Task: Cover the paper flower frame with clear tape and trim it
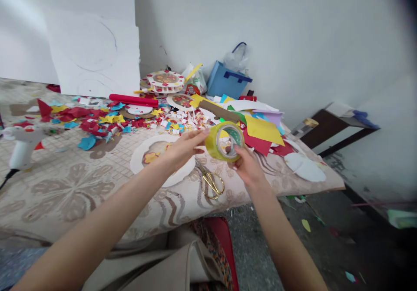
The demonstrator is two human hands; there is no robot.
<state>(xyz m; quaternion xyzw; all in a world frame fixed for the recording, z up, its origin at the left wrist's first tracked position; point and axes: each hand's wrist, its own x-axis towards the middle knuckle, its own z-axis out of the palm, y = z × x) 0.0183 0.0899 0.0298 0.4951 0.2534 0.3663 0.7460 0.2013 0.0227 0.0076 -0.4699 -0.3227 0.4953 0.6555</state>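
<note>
"Where's the tape roll?"

"Between the hands. The right hand is clamped on its rim; the left hand has its fingers spread, tips at the roll's other side. Whether they pinch the tape's end, I can't tell."

"How far along is it?"

"Early with the tape, I'd judge: I see no strip pulled free. The white ring under the left hand already has yellow flowers inside; scissors lie just below, between the hands."

"Anything finished?"

"Beyond the left hand, a layered, decorated round piece looks complete."
</note>
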